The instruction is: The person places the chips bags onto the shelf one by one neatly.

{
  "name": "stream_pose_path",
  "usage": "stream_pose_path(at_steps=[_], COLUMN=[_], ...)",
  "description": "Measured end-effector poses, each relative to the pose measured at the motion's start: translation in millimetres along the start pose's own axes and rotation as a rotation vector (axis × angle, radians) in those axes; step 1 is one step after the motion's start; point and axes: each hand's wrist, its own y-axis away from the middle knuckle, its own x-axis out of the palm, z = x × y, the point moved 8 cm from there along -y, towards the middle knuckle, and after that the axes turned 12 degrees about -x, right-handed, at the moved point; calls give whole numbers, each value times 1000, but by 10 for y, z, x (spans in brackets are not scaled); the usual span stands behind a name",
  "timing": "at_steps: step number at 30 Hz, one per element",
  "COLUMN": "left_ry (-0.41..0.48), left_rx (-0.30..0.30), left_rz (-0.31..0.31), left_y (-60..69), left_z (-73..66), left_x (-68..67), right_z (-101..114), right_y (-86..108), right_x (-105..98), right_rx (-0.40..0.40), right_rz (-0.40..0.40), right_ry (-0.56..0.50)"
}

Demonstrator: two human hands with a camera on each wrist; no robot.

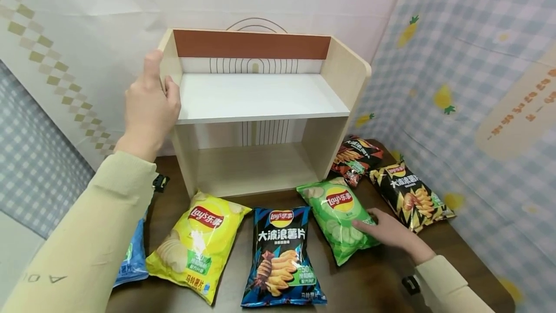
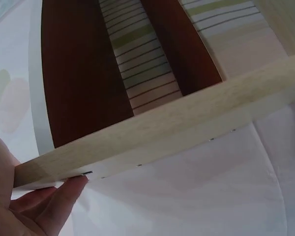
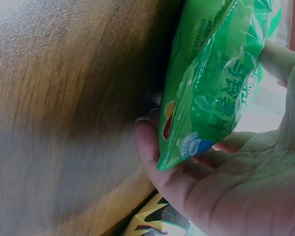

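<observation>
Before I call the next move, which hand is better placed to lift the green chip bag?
The right hand, I'd judge: it grips the green chip bag near one end, while the left hand holds the shelf unit high on one side.

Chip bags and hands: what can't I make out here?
- Blue bag: head view, largely behind the left sleeve.
- Red bag: head view, left edge behind the shelf.
- Right hand: head view, partly hidden by the green bag.
- Left hand: left wrist view, cut off by the frame edge.
</observation>
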Motion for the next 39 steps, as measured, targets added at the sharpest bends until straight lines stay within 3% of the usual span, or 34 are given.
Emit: stream_pose_path(at_steps=[6,20,32,35,39], left_ry=[-14,-7,-19,-7,4], left_rx=[-26,-26,-31,-8,16], left_rz=[21,33,33,17,1], left_y=[22,30,151,172,171], left_z=[62,39,73,58,38], left_x=[30,26,13,-10,-65], right_z=[9,-69,-147,-191,-206], right_y=[-18,-6,86,115,122], right_x=[-16,38,101,156,197], right_rx=[2,43,87,108,139], right_rz=[1,23,128,175,194], right_ry=[7,0,-4,-29,-137])
